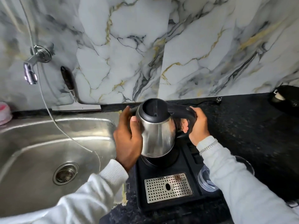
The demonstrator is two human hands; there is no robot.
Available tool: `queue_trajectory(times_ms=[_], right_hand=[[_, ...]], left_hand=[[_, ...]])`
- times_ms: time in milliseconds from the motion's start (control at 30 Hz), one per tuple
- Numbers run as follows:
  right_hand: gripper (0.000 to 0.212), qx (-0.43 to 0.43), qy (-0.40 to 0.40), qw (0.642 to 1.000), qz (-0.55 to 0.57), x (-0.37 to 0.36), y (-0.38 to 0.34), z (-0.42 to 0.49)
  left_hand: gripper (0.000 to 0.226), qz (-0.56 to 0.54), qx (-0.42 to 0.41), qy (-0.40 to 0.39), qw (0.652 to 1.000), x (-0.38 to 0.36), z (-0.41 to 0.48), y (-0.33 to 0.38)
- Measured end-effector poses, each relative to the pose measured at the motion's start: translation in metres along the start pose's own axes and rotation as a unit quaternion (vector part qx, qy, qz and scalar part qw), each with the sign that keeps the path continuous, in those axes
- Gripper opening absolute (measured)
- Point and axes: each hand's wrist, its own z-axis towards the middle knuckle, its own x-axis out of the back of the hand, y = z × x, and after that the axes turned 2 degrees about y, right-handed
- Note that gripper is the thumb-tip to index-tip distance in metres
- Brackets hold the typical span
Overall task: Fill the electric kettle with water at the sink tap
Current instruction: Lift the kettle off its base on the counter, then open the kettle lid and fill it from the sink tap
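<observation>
Head view: my right hand (198,125) wraps kettle (157,135) handle for lift; left hand (129,136) cups kettle's steel side, steadying. Lid closed. Sink (40,143), tap (30,73) left of kettle.

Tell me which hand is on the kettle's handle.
The right hand: it wraps the black handle. The left hand presses the kettle body instead.

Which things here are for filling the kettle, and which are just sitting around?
For the job: the electric kettle, held by the left hand on its steel side and the right hand on its handle; the tap; the sink.

Just lying about: the black tray, the drip grate, the clear lid, the pink thing.
</observation>
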Motion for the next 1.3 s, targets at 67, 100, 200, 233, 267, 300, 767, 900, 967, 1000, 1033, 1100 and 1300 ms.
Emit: queue_trajectory(times_ms=[67, 100, 200, 233, 267, 300, 767, 900, 967, 1000, 1033, 1100, 1300], right_hand=[[0.053, 0.013, 0.001, 1.000, -0.006, -0.028, 0.002, -0.004], [0.054, 0.014, 0.003, 1.000, -0.005, -0.039, 0.005, -0.007], [0.055, 0.035, 0.004, 0.999, 0.001, -0.084, 0.016, -0.015], [0.055, 0.038, 0.005, 0.999, 0.003, -0.098, 0.021, -0.017], [0.054, 0.039, 0.005, 0.999, 0.000, -0.111, 0.027, -0.020], [0.053, 0.037, 0.004, 0.999, -0.005, -0.128, 0.033, -0.022], [0.036, -0.038, 0.010, 0.999, 0.003, -0.289, 0.136, -0.057], [0.048, -0.070, 0.008, 0.995, 0.074, -0.315, 0.151, -0.052], [0.062, -0.073, -0.005, 0.993, 0.096, -0.324, 0.157, -0.046], [0.063, -0.082, -0.011, 0.991, 0.102, -0.327, 0.159, -0.043], [0.062, -0.089, -0.020, 0.991, 0.103, -0.333, 0.163, -0.038], [0.052, -0.100, -0.034, 0.991, 0.083, -0.339, 0.169, -0.028], [0.050, -0.113, -0.045, 0.988, 0.090, -0.360, 0.195, 0.013]], left_hand=[[0.050, 0.015, -0.071, 0.005, 0.997, 0.017, 0.014, 0.011], [0.053, 0.049, -0.101, -0.001, 0.994, 0.021, 0.019, 0.014], [0.058, 0.172, -0.105, 0.021, 0.979, 0.047, 0.033, 0.020], [0.058, 0.195, -0.100, 0.034, 0.975, 0.056, 0.035, 0.019], [0.058, 0.211, -0.098, 0.042, 0.972, 0.063, 0.037, 0.018], [0.056, 0.228, -0.095, 0.048, 0.968, 0.074, 0.040, 0.014], [0.026, 0.320, -0.284, -0.007, 0.904, 0.186, 0.096, -0.028], [0.047, 0.338, -0.332, -0.062, 0.878, 0.200, 0.108, -0.031], [0.051, 0.285, -0.322, -0.069, 0.900, 0.209, 0.118, -0.035], [0.052, 0.216, -0.297, -0.074, 0.927, 0.212, 0.122, -0.036], [0.051, 0.120, -0.260, -0.077, 0.955, 0.214, 0.130, -0.036], [0.048, -0.075, -0.171, -0.049, 0.981, 0.216, 0.139, -0.036], [0.043, -0.180, -0.081, 0.092, 0.976, 0.234, 0.204, -0.077]])
